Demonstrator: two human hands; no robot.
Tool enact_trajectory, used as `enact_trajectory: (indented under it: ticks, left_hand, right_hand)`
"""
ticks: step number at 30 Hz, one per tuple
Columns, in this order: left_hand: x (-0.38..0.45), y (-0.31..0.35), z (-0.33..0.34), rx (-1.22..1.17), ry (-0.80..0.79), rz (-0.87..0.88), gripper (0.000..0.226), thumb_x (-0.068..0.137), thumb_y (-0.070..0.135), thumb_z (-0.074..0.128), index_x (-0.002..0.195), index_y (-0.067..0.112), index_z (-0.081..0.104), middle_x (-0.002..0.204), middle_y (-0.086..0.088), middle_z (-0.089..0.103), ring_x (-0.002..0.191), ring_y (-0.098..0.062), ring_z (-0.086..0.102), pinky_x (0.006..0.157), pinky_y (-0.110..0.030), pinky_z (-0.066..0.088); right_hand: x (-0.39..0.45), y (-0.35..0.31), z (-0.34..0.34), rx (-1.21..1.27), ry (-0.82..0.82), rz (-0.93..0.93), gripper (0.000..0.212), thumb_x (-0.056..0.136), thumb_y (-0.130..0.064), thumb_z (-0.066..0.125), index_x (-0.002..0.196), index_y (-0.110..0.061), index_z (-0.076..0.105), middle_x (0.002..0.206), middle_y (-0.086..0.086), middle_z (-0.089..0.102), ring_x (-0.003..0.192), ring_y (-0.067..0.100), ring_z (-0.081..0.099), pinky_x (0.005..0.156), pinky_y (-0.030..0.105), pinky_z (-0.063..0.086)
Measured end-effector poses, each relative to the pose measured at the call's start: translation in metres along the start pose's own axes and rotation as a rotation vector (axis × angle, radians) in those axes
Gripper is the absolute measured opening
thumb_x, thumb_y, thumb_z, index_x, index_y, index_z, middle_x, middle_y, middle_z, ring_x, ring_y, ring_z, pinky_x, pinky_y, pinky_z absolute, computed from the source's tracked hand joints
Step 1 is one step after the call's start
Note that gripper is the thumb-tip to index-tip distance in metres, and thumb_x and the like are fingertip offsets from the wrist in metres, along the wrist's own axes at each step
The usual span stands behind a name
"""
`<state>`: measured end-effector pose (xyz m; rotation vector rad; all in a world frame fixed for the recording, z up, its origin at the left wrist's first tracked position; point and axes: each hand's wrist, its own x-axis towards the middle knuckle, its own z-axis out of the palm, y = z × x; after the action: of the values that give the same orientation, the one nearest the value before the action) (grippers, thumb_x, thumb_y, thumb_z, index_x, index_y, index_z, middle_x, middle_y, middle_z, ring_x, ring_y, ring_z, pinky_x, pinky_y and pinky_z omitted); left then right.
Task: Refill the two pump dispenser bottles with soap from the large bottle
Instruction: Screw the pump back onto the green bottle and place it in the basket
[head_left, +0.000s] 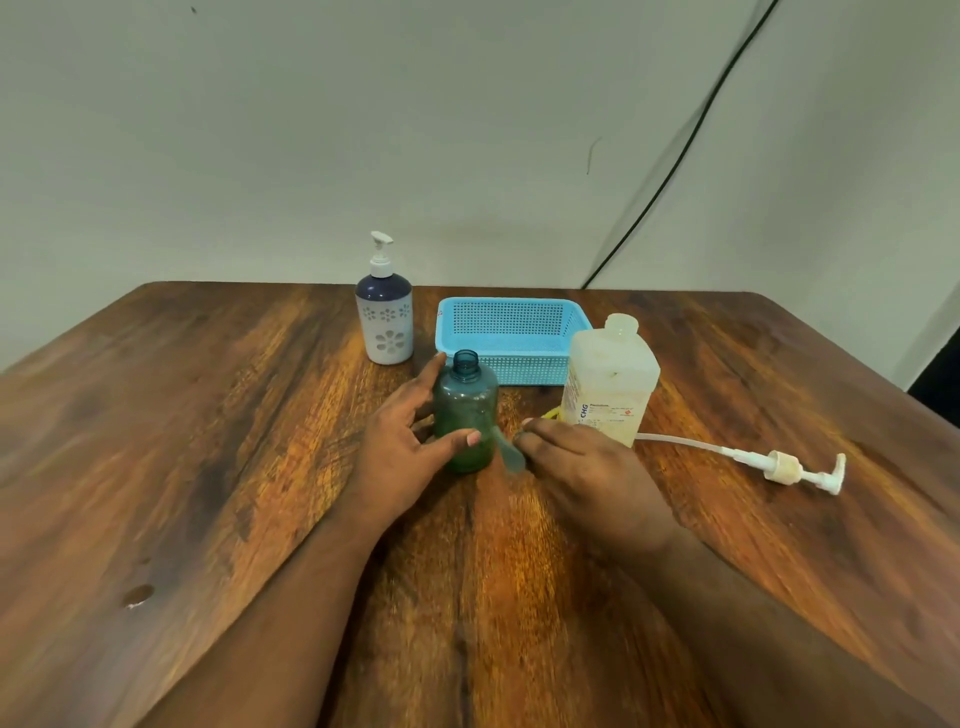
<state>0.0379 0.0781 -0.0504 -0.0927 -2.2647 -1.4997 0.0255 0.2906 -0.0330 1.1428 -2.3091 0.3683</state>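
Observation:
A small teal bottle (466, 410) stands uncapped at the table's middle. My left hand (402, 441) wraps it from the left, thumb across its front. My right hand (582, 467) lies just right of it, fingertips pinched on a blurred bluish translucent piece (511, 454) beside the bottle's base. The large pale bottle (610, 384) stands open behind my right hand. Its white pump with long tube (779, 465) lies flat on the table to the right. A white-and-navy pump dispenser (385, 322), pump on, stands at the back left.
A light blue perforated basket (511, 312) sits behind the teal bottle, against the large bottle's left side. Something small and yellow (550, 413) peeks out at the large bottle's foot. A black cable (675, 171) runs down the wall. The wooden table (208, 441) has a small wet spot (137, 596) near the left.

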Motion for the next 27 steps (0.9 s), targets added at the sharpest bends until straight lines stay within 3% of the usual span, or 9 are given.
enact_trajectory:
  ticks: [2, 5, 12, 15, 18, 21, 24, 27]
  left_hand:
    - [0.0, 0.0, 0.001, -0.007, -0.004, -0.013, 0.089, 0.075, 0.018, 0.081, 0.143, 0.042, 0.029, 0.14, 0.016, 0.043, 0.125, -0.002, 0.046, 0.087, -0.005, 0.042]
    - [0.0, 0.0, 0.001, -0.017, -0.008, -0.019, 0.088, 0.076, 0.014, 0.08, 0.146, 0.037, 0.032, 0.137, 0.017, 0.043, 0.124, -0.004, 0.047, 0.092, -0.011, 0.043]
    - [0.0, -0.001, 0.001, -0.005, -0.022, -0.012, 0.085, 0.075, 0.018, 0.08, 0.147, 0.028, 0.038, 0.147, 0.008, 0.044, 0.128, -0.008, 0.048, 0.104, -0.035, 0.047]
    - [-0.001, 0.002, 0.001, -0.005, -0.02, -0.02, 0.086, 0.075, 0.017, 0.079, 0.148, 0.032, 0.035, 0.147, 0.007, 0.043, 0.129, -0.008, 0.047, 0.104, -0.032, 0.046]
    - [-0.002, 0.005, 0.002, -0.006, -0.016, -0.031, 0.088, 0.077, 0.014, 0.079, 0.145, 0.041, 0.03, 0.143, 0.011, 0.04, 0.127, -0.005, 0.043, 0.101, -0.021, 0.043]
    - [-0.002, 0.004, 0.003, -0.019, -0.01, -0.032, 0.089, 0.077, 0.015, 0.08, 0.146, 0.04, 0.029, 0.143, 0.012, 0.04, 0.127, -0.004, 0.043, 0.097, -0.015, 0.043]
    - [-0.002, 0.004, 0.003, -0.02, -0.014, -0.048, 0.089, 0.077, 0.017, 0.079, 0.145, 0.042, 0.028, 0.144, 0.012, 0.039, 0.127, -0.004, 0.042, 0.091, -0.008, 0.039]
    - [-0.003, 0.003, 0.005, -0.019, -0.016, -0.031, 0.088, 0.078, 0.016, 0.079, 0.146, 0.041, 0.029, 0.144, 0.01, 0.04, 0.127, -0.005, 0.044, 0.091, -0.007, 0.039]
  right_hand:
    - [0.004, -0.007, -0.016, 0.062, 0.19, -0.041, 0.027, 0.086, -0.015, 0.06, 0.109, -0.006, 0.069, 0.11, 0.01, 0.07, 0.092, 0.025, 0.069, 0.075, 0.035, 0.059]
    - [0.012, -0.02, -0.041, 0.194, 0.34, -0.092, 0.027, 0.088, -0.013, 0.059, 0.11, -0.002, 0.069, 0.112, 0.011, 0.07, 0.101, 0.02, 0.067, 0.086, 0.03, 0.056]
    - [0.018, -0.036, -0.065, 0.337, 0.452, -0.162, 0.03, 0.082, 0.0, 0.069, 0.112, 0.001, 0.065, 0.118, 0.009, 0.065, 0.113, 0.015, 0.062, 0.095, 0.026, 0.051]
    - [0.019, -0.037, -0.062, 0.401, 0.476, -0.131, 0.03, 0.084, -0.002, 0.067, 0.113, 0.0, 0.064, 0.117, 0.007, 0.064, 0.113, 0.013, 0.062, 0.095, 0.026, 0.052]
    - [0.021, -0.036, -0.058, 0.464, 0.489, -0.066, 0.029, 0.085, -0.005, 0.065, 0.113, -0.001, 0.065, 0.115, 0.006, 0.067, 0.111, 0.012, 0.063, 0.093, 0.027, 0.053]
    - [0.028, -0.036, -0.057, 0.558, 0.504, 0.071, 0.027, 0.087, -0.011, 0.062, 0.113, -0.008, 0.065, 0.113, -0.006, 0.066, 0.107, 0.002, 0.062, 0.087, 0.019, 0.053]
    - [0.046, -0.037, -0.065, 0.631, 0.483, 0.253, 0.022, 0.087, -0.015, 0.067, 0.108, -0.014, 0.071, 0.104, -0.006, 0.071, 0.094, 0.007, 0.065, 0.076, 0.021, 0.053]
    - [0.08, -0.033, -0.075, 0.638, 0.353, 0.427, 0.011, 0.086, -0.025, 0.069, 0.096, -0.021, 0.073, 0.085, -0.019, 0.069, 0.082, -0.002, 0.063, 0.065, 0.006, 0.044]
